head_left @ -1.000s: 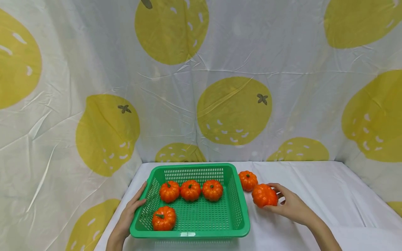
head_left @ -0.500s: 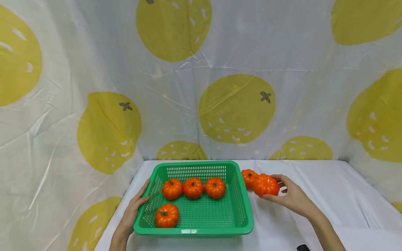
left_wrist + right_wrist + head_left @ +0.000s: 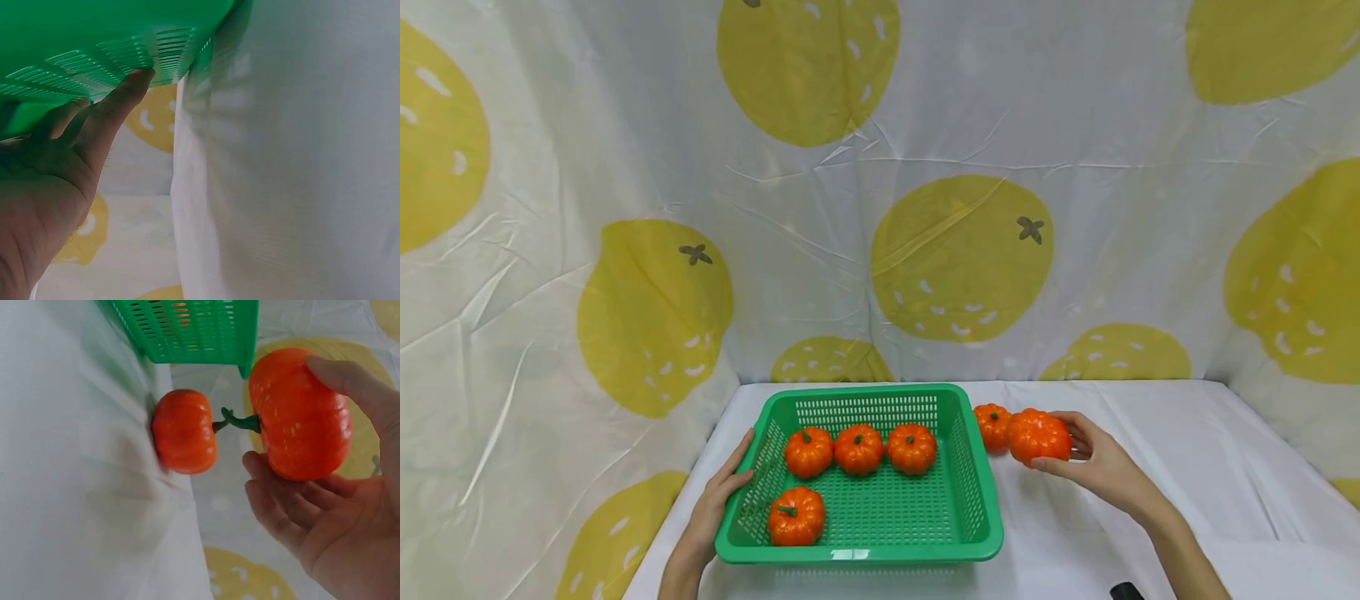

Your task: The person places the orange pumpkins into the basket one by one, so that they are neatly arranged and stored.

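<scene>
My right hand [image 3: 1102, 467] holds a small orange pumpkin [image 3: 1039, 437] between thumb and fingers. In the right wrist view that pumpkin [image 3: 301, 415] is off the table, its green stem facing away from the palm. Another pumpkin [image 3: 992, 427] rests on the white cloth beside the green plastic basket [image 3: 988, 500], partly covered by the held one in the head view. My left hand [image 3: 709, 510] lies along the basket's left side. The left wrist view shows its fingers [image 3: 115, 112] nearly straight against the slotted outer wall. Inside the basket, three pumpkins [image 3: 859, 450] form a back row, and one pumpkin [image 3: 796, 517] sits front left.
White cloth covers the table [image 3: 1150, 442]. A lemon-print curtain [image 3: 820, 275] hangs behind and at both sides. At the bottom edge, near the right forearm, a small black object [image 3: 1124, 591] pokes into view.
My right hand has raised the pumpkin off the table and slightly away from me, then shifted it a little to the right. The left hand stays at the basket.
</scene>
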Tool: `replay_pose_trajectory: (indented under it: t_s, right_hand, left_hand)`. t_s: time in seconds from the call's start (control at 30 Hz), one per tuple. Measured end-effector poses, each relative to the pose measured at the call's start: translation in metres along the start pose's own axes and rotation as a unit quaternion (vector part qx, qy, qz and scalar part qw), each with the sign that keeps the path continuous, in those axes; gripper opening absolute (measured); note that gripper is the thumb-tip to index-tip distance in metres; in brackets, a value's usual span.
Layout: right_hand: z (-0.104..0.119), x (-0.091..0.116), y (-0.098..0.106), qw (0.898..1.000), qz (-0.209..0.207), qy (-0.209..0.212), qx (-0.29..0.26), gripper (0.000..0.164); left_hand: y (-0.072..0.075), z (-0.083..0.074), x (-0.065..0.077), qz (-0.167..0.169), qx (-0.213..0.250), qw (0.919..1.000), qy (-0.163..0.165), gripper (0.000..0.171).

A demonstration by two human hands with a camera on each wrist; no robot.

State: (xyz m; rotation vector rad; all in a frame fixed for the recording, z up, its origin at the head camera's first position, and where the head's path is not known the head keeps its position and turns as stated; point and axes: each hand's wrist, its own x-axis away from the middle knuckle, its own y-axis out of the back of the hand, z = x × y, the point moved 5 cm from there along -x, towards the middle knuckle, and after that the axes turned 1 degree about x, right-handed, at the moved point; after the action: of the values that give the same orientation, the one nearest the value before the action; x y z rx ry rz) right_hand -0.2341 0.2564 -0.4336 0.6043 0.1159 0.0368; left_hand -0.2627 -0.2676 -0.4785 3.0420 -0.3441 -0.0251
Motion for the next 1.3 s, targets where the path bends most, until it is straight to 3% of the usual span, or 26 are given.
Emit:
replay_pose_trajectory:
  t_s: [0.4, 1.0, 1.3]
  right_hand:
    - [-0.003, -0.001, -0.005, 0.999, 0.009, -0.037, 0.026, 0.079]
    - [-0.011, 0.001, -0.003, 0.998, -0.013, -0.069, -0.005, 0.070]
    - [-0.003, 0.004, -0.010, 0.998, 0.008, -0.033, -0.053, 0.064]
  left_hand:
    - [0.000, 0.000, 0.001, -0.004, 0.002, 1.0000, -0.003, 0.063]
    - [-0.001, 0.000, 0.001, -0.007, 0.009, 0.9999, 0.004, 0.063]
    - [-0.001, -0.001, 0.000, 0.004, 0.017, 0.9998, 0.009, 0.062]
